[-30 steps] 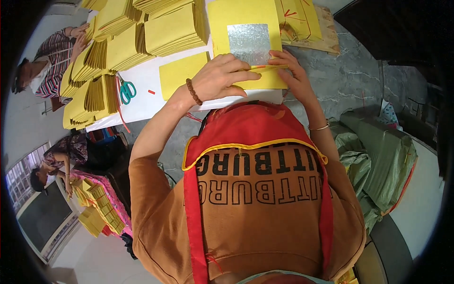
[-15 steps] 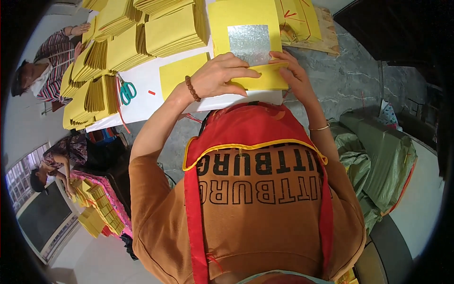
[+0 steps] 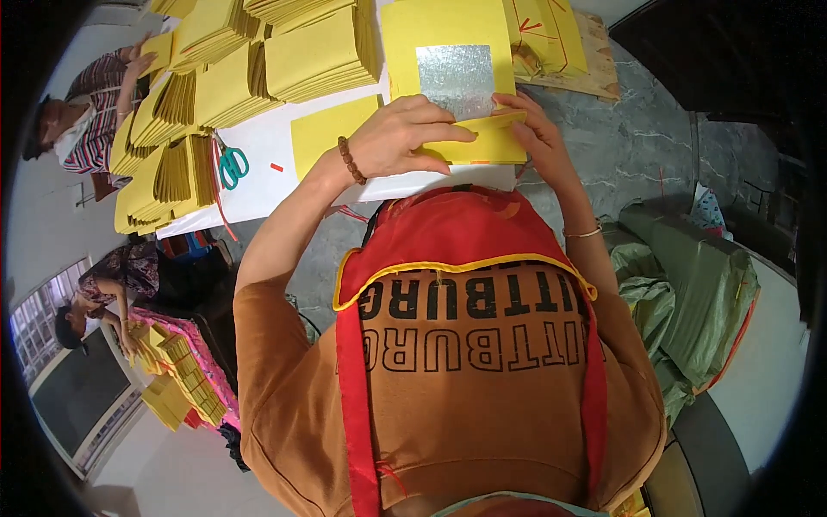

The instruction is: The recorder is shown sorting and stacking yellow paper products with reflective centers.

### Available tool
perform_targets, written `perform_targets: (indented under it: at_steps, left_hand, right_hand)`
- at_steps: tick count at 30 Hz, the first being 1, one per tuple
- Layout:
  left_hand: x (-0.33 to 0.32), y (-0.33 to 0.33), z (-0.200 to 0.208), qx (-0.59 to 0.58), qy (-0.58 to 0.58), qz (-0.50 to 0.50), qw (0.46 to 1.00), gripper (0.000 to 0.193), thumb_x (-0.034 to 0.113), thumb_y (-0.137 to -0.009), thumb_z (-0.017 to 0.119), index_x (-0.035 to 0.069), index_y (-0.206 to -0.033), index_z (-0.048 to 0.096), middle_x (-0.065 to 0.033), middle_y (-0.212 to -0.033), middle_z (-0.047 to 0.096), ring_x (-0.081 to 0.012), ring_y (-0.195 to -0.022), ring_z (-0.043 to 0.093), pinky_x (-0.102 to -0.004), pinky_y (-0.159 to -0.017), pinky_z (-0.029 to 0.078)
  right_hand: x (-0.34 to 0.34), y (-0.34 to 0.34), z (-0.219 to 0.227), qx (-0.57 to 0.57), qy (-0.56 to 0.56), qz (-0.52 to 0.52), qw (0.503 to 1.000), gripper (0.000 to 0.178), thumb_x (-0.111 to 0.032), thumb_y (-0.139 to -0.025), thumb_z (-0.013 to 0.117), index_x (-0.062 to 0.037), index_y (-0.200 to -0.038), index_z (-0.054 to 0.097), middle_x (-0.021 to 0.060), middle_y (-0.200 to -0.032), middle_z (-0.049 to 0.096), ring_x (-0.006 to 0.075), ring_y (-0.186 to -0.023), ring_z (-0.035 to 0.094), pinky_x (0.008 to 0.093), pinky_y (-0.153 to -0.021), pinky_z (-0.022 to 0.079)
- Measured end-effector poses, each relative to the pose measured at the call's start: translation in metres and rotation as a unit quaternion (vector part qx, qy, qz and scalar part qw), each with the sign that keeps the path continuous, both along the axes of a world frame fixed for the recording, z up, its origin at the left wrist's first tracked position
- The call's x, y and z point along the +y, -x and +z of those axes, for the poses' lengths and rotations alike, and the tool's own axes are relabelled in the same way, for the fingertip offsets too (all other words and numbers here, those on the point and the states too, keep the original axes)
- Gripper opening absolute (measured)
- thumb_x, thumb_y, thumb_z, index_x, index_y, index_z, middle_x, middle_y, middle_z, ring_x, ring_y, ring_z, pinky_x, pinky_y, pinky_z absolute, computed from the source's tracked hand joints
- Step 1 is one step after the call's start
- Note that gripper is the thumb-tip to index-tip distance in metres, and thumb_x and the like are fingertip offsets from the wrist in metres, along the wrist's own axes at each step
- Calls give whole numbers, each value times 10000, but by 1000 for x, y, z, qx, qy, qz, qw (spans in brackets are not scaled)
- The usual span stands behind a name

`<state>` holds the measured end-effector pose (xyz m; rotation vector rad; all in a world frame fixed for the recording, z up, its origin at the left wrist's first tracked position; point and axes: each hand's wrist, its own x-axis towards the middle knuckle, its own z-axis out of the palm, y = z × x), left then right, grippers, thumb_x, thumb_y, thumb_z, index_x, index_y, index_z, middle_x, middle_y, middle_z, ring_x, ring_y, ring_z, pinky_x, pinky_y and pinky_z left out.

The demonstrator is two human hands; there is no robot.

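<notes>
A yellow paper sheet [image 3: 401, 56] with a silver foil square [image 3: 452, 71] lies at the table's near edge, in front of my chest. Its near edge is turned up into a folded flap [image 3: 491, 142]. My left hand [image 3: 401, 133] grips the flap's left part, with the thumb below and the fingers bent over it. At the right end, my right hand [image 3: 538, 138] holds the fold between thumb and fingers. To the left, partly behind my left wrist, another plain yellow sheet [image 3: 323, 133] rests on the white table top [image 3: 267, 142].
Several stacks of folded yellow paper [image 3: 319, 56] fill the table's left and far side. Teal-handled scissors [image 3: 231, 165] lie beside them. A yellow bundle [image 3: 547, 39] sits on a wooden board at the right. Green sacks [image 3: 689, 276] stand right of me; two people work at left.
My hands hold the fold almost exactly where they were. At the upper left, the person in stripes has raised their hands with a yellow paper piece.
</notes>
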<state>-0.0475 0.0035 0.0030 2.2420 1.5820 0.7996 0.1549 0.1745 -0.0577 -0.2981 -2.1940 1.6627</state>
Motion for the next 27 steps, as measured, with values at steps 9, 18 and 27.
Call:
perform_targets:
  at_steps: [9,18,27]
  left_hand:
    - [0,-6,-3,24,-81,60,995,212,143,-843,566,140,-1049,618,-45,-893,600,-224,-776,572,-325,-681,493]
    - [-4,-2,15,19,-21,54,998,313,195,-819,613,114,-1119,579,-57,-913,622,-241,-814,579,-348,-728,464]
    - [-19,17,-15,72,-29,165,983,476,163,-712,646,117,-1180,568,-78,-1037,587,-274,-954,511,-371,-856,393]
  right_hand:
    - [-1,-3,12,9,-4,19,1000,336,-154,-817,605,-68,-1142,587,53,-1292,513,276,-1302,324,393,-1080,242]
    - [-4,11,6,-23,-9,-73,997,321,-101,-751,686,-81,-1066,626,44,-1126,603,232,-1144,484,362,-993,350]
    - [3,13,-1,23,-47,-52,997,264,-58,-762,669,-86,-1021,627,49,-1090,616,213,-1097,514,341,-984,359]
